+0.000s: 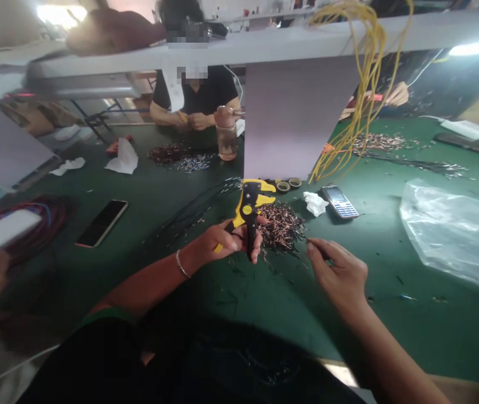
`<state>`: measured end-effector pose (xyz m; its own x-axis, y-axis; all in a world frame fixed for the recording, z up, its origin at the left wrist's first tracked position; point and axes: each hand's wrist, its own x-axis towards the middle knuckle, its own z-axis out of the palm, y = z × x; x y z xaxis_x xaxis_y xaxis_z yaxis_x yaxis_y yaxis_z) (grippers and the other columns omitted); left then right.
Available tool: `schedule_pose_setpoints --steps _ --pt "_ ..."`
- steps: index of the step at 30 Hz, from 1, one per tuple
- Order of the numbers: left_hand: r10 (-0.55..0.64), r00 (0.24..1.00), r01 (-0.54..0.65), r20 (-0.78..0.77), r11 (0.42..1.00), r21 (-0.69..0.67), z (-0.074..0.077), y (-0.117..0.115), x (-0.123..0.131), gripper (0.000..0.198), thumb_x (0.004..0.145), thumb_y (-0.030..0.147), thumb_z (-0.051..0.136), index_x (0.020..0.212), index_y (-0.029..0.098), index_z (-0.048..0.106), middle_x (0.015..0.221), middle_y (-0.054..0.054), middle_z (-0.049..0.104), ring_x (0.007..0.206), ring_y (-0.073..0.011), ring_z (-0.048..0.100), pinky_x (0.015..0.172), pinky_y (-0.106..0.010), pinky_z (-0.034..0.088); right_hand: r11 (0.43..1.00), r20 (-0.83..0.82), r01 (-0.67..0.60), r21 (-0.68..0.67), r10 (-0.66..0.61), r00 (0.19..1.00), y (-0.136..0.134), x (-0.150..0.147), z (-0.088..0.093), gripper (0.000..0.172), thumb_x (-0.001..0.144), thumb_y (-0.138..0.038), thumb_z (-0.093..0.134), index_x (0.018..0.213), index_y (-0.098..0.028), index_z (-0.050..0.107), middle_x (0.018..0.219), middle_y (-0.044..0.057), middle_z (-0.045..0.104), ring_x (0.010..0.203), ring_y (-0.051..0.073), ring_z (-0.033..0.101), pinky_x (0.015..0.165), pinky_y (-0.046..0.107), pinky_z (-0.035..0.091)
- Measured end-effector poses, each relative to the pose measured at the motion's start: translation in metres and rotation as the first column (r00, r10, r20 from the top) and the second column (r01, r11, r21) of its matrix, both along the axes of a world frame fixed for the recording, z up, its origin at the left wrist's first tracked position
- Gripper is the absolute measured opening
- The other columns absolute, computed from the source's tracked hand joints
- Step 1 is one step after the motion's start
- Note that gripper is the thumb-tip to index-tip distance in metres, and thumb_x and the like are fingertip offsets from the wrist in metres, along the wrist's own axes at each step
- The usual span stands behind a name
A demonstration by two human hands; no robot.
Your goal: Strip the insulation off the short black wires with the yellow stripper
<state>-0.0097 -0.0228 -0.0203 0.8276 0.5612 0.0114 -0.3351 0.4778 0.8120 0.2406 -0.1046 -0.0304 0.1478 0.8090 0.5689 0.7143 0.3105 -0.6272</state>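
Note:
My left hand (233, 241) is wrapped round the handles of a yellow and black wire stripper (247, 210), its yellow jaws upward and to the right. Just behind and right of the tool lies a heap of short wire pieces (281, 227) with copper-coloured and dark parts. My right hand (338, 269) is at the right edge of this heap, thumb and forefinger pinched together on a thin dark wire (305, 239). Most of that wire is hidden by the fingers or too thin to follow.
A keypad phone (340, 202), crumpled tissue (315, 203) and tape rolls (288, 185) lie behind the heap. To the right is a clear plastic bag (454, 235); to the left, a smartphone (102, 223). Yellow wires (365, 67) hang from the shelf. Co-workers sit opposite and at left.

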Motion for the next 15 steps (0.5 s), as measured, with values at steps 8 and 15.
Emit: schedule_pose_setpoints --steps 8,15 --pt "0.01 0.998 -0.006 -0.067 0.997 0.073 0.0045 -0.0025 0.0002 0.067 0.054 0.015 0.062 0.121 0.012 0.057 0.092 -0.011 0.065 0.077 -0.0247 0.064 0.075 -0.043 0.052 0.996 0.007 -0.086 0.005 0.086 0.996 -0.002 -0.0048 0.004 0.02 0.091 -0.025 0.056 0.083 -0.019 0.073 0.061 0.001 0.065 0.049 0.012 0.056 0.049 0.025 0.047" --pt "-0.003 0.996 0.011 -0.092 0.996 0.089 0.0045 -0.0034 0.001 0.066 0.053 0.014 0.063 0.119 0.015 0.058 0.091 -0.009 0.066 0.077 -0.024 0.064 0.075 -0.042 0.051 0.99 0.019 -0.14 0.017 0.14 0.99 -0.0063 -0.0088 0.0097 0.02 0.093 -0.023 0.055 0.09 -0.019 0.074 0.063 0.001 0.067 0.051 0.013 0.061 0.05 0.026 0.049"
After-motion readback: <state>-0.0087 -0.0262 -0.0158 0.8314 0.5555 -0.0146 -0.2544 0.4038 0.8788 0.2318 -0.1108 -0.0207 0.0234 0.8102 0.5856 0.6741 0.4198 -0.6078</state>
